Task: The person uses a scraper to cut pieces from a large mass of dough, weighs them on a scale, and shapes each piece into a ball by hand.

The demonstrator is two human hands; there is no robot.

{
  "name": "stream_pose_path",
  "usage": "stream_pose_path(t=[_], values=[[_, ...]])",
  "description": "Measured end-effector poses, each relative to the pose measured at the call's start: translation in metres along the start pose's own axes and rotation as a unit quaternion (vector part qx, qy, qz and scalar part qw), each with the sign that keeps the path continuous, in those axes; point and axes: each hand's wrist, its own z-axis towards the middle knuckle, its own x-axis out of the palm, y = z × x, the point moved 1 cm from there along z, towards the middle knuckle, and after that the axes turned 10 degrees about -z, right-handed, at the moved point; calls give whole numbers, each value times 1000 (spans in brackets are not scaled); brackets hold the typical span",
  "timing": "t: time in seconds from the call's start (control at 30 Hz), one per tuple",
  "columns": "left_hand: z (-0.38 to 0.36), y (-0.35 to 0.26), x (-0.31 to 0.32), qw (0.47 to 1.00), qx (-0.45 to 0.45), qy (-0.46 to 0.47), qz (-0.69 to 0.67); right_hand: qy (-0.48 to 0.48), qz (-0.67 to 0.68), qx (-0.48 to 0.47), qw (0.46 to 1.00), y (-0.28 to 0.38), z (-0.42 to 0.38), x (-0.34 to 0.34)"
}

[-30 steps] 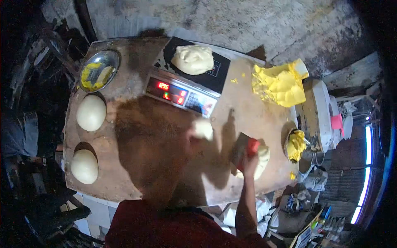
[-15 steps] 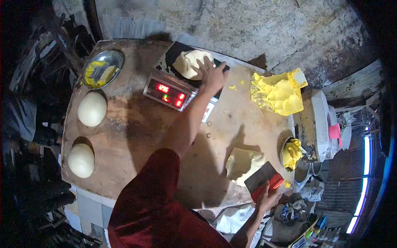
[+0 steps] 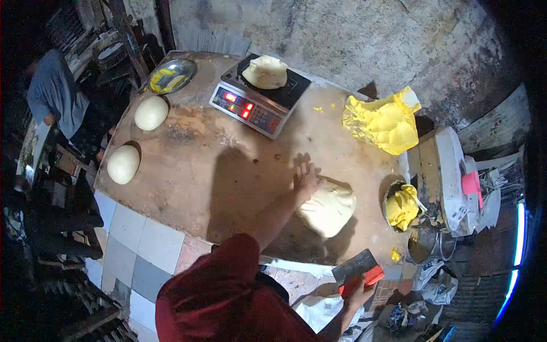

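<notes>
My left hand (image 3: 307,183) is at the upper left edge of a pale dough lump (image 3: 329,210) on the wooden table, touching it. Its fingers are apart and point away from me. In my right hand (image 3: 360,292) is a dough scraper (image 3: 359,271), gripped by its red handle, with the flat dark blade just off the table's front edge. A smaller piece of dough (image 3: 266,72) rests on the black plate of a digital scale (image 3: 248,111), whose red digits are lit.
Two smooth dough balls (image 3: 151,113) sit at the table's left, near a metal plate (image 3: 185,73) with yellow smears. To the right are a yellow fat block (image 3: 384,122) in plastic and a bowl (image 3: 388,219) of yellow fat. Another person (image 3: 57,94) is at far left.
My left hand has moved from the scale to the dough on the table. The dough on the scale is smaller, and the lump on the table looks bigger. The scraper has moved off the dough.
</notes>
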Motion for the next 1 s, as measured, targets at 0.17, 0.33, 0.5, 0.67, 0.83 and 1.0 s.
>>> stream_pose_path(t=[0.17,0.33,0.5,0.67,0.83,1.0], values=[[9,-6,-30,886,-214,398,-110,-27,34,20,999,37,-15,9],[-53,72,-59,908,-218,310,-178,93,-120,-57,987,88,-11,104],[-48,62,-163,813,-394,372,-212,229,-472,-165,835,144,-36,257],[-25,102,-197,820,-365,256,-359,223,-520,-330,756,133,-9,390],[187,181,-204,871,-322,63,-365,112,-413,-56,902,151,26,402],[390,71,-185,974,213,-72,20,22,-242,-143,960,175,-7,365]])
